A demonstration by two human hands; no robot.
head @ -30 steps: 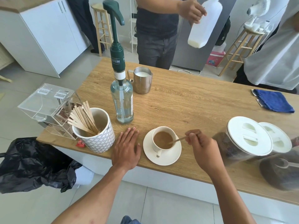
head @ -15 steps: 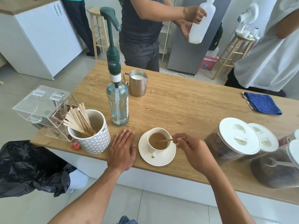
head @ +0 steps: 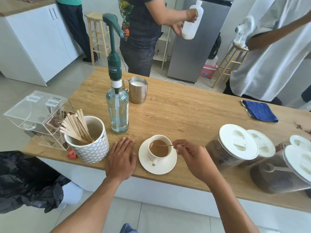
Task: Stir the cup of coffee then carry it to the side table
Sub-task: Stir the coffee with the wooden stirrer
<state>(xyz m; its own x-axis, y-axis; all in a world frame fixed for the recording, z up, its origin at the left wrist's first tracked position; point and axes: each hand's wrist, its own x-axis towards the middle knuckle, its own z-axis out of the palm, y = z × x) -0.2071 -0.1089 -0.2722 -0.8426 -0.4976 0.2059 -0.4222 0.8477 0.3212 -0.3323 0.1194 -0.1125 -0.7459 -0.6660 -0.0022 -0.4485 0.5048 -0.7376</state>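
Observation:
A white cup of milky coffee (head: 159,148) stands on a white saucer (head: 165,167) near the front edge of the wooden counter (head: 185,111). My right hand (head: 193,156), just right of the cup, pinches a thin wooden stir stick (head: 165,145) whose tip dips into the coffee. My left hand (head: 121,157) lies flat on the counter to the left of the saucer, fingers spread, holding nothing.
A patterned pot of wooden sticks (head: 87,140), a clear acrylic box (head: 35,115), a syrup pump bottle (head: 117,105) and a steel milk jug (head: 137,89) stand to the left and behind. White-lidded jars (head: 235,147) crowd the right. A blue cloth (head: 259,112) lies far right. People stand behind the counter.
The stick's tip has swept across the coffee as my right hand shifted slightly toward the cup. My left hand stays flat. The person behind has moved the white bottle.

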